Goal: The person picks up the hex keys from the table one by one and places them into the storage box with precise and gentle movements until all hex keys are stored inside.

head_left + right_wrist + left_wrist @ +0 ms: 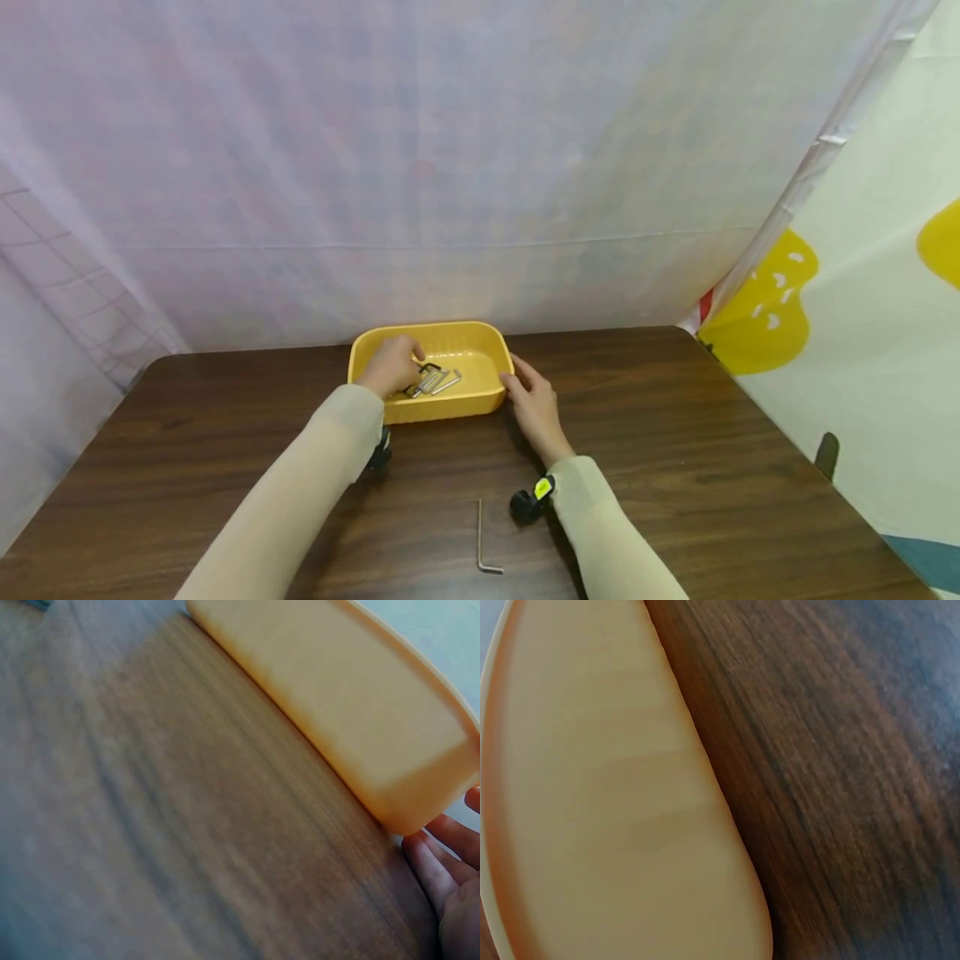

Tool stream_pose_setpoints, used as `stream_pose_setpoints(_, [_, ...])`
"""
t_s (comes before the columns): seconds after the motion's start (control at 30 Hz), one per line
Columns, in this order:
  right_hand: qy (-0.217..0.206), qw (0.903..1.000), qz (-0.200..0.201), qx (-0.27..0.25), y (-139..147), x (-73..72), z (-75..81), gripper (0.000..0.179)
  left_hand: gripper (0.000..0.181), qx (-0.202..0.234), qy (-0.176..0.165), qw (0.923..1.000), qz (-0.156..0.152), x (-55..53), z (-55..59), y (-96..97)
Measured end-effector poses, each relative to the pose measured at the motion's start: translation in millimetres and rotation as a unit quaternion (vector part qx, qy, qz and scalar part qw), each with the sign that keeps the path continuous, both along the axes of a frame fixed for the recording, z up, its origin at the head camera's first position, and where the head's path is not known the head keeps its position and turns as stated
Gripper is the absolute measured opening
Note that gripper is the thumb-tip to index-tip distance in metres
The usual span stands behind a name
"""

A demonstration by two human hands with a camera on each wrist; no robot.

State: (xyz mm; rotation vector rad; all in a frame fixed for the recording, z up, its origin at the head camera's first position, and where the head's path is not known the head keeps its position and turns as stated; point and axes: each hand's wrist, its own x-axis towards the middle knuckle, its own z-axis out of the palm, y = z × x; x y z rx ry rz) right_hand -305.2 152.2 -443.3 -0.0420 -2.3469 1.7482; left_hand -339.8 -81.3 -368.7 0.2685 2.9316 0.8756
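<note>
A yellow plastic basket stands at the back of the table; its side wall fills much of the left wrist view. My left hand reaches down inside its left part, over several silver and black L-shaped metal pieces that look like hex keys. The fingertips are partly hidden, so whether they pinch a piece is unclear. My right hand holds the basket's right end, thumb near the rim and fingers along the outside. In the right wrist view, fingers touch the basket's lower corner.
A single hex key lies on the dark wooden table, near its front, between my forearms. A pale curtain hangs right behind the basket. To the right hangs a white cloth with yellow shapes.
</note>
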Motion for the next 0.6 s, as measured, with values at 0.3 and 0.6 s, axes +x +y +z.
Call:
stream_pose_setpoints(0.3, [-0.007,1.0,0.004,0.0,-0.4,-0.1,-0.8,0.047,0.041,-0.001,0.001,1.0,0.005,3.9,-1.3,1.3])
stream_pose_setpoints(0.6, [-0.008,0.9999,0.008,0.008,0.8,0.8,0.5,0.047,0.032,-0.066,0.05,0.9966,0.004,15.6,1.9,9.6])
